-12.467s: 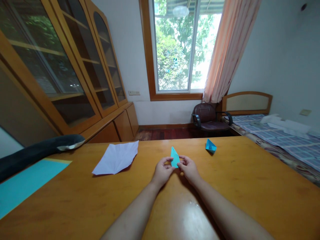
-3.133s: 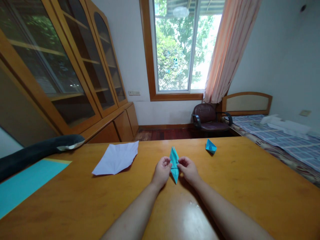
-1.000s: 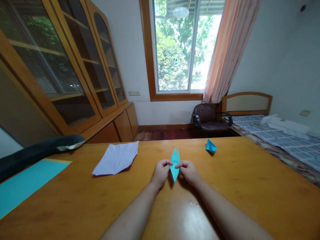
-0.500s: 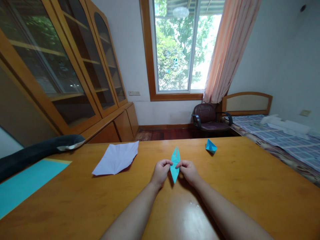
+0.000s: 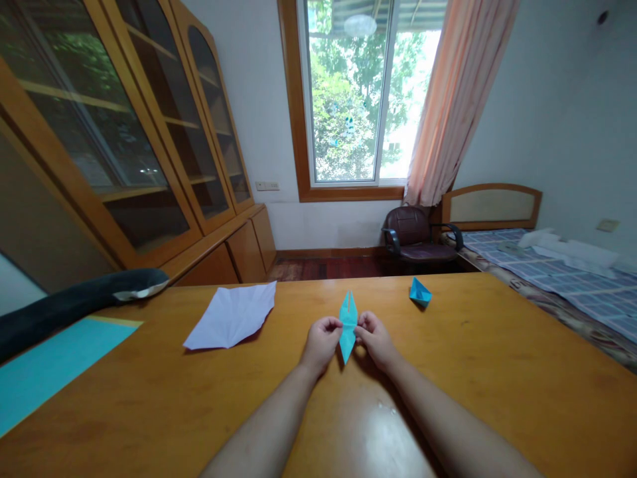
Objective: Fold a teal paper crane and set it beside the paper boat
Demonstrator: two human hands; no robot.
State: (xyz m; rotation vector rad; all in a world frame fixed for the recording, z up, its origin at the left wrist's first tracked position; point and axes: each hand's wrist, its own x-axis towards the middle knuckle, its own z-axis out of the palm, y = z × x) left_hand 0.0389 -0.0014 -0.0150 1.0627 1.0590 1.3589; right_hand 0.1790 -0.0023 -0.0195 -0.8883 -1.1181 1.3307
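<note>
Between my hands, just above the table, is a folded piece of turquoise origami paper (image 5: 348,330). It is a narrow diamond, with a slit splitting its far end into two points and a single point towards me. My left hand (image 5: 321,341) pinches its left edge between thumb and fingers. On the opposite edge, my right hand (image 5: 377,340) has its thumb and curled fingers closed on the paper. Some fingertips are hidden behind the sheet and the hands.
A small blue folded paper boat (image 5: 421,293) sits at the table's far right. Creased white paper (image 5: 233,315) lies to the left. Turquoise sheets (image 5: 64,365) and a dark, long padded object (image 5: 74,302) occupy the left edge of the wooden table (image 5: 478,372).
The folded paper has tilted slightly, its far points shifting a little left. My right hand's fingers have moved outward along the right edge, with the thumb less over the paper.
</note>
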